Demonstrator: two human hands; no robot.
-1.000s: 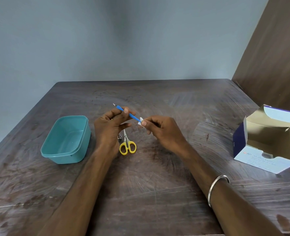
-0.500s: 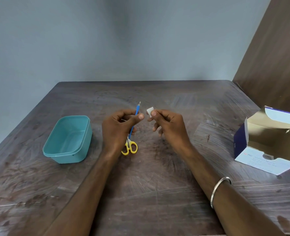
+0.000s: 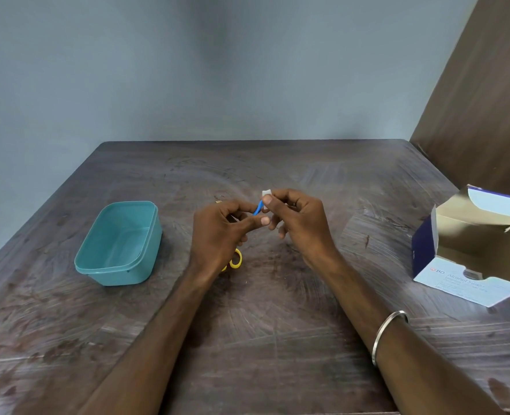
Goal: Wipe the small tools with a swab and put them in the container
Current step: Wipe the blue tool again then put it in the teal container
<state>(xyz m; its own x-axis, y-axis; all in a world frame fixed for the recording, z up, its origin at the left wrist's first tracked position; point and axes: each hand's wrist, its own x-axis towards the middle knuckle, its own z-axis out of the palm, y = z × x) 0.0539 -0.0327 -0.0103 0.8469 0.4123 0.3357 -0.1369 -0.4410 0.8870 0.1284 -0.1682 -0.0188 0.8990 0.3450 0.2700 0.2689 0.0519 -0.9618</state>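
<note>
Now | blue tool (image 3: 257,208) pinched between both hands | swab (image 3: 266,193) on top

1 container (image 3: 119,244) | 1 blue tool (image 3: 257,208) | 1 swab (image 3: 266,193) | 1 scissors (image 3: 235,260) | 1 box (image 3: 475,250)

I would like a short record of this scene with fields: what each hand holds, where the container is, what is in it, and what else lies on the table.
left hand: holds blue tool
right hand: pinches white swab on the tool's upper end
container: teal, open, on table left of the hands
container contents: nothing visible
scissors: yellow handles, on table, partly hidden by left hand
box: open, at right
</note>
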